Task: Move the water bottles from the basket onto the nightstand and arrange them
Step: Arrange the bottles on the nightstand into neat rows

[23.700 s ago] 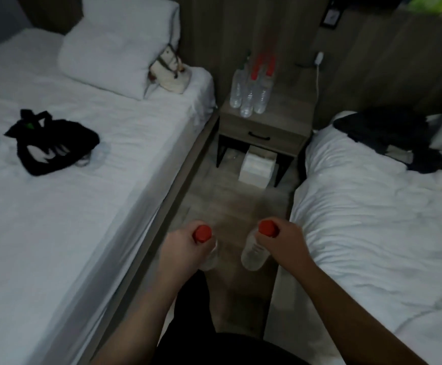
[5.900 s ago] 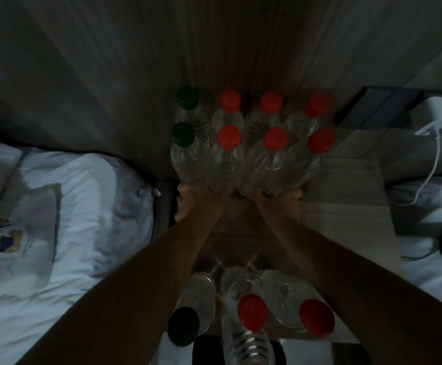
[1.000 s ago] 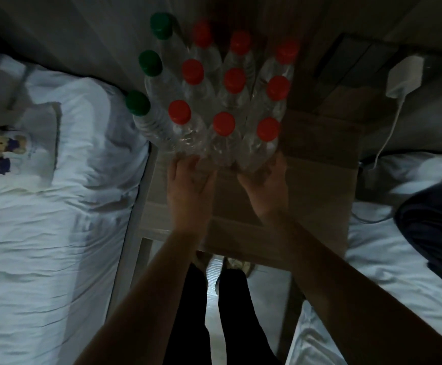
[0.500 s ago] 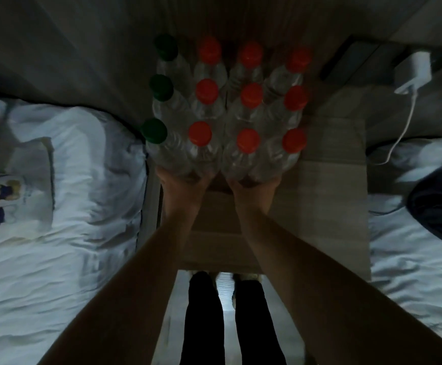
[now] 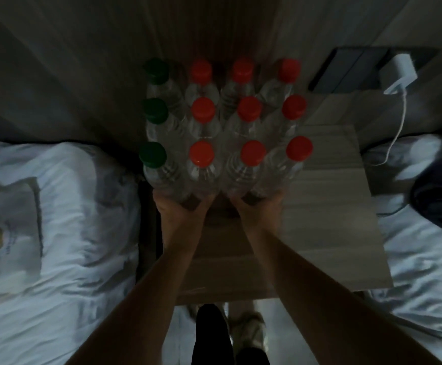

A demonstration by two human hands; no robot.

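Left grip [image 5: 181,210] and right grip [image 5: 260,210] touch the front water bottles [image 5: 204,169] (fingers hidden; cannot tell their curl); wall [image 5: 83,61] blocks beyond them, charger [image 5: 401,69] right of both.

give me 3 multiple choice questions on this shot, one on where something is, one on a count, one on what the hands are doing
1. Where in the block of water bottles on the nightstand do the green-capped bottles stand?
A the left column
B the right column
C the front row only

2. How many red caps show?
A six
B nine
C twelve

3. What are the left hand and right hand doing?
A lying against the bases of the front row
B lifting one bottle clear
C hanging away from the bottles

Answers: 1 A, all three green caps line the left edge. 2 B, three rows of three red. 3 A, both hands meet the front bottles low down, and none is lifted.
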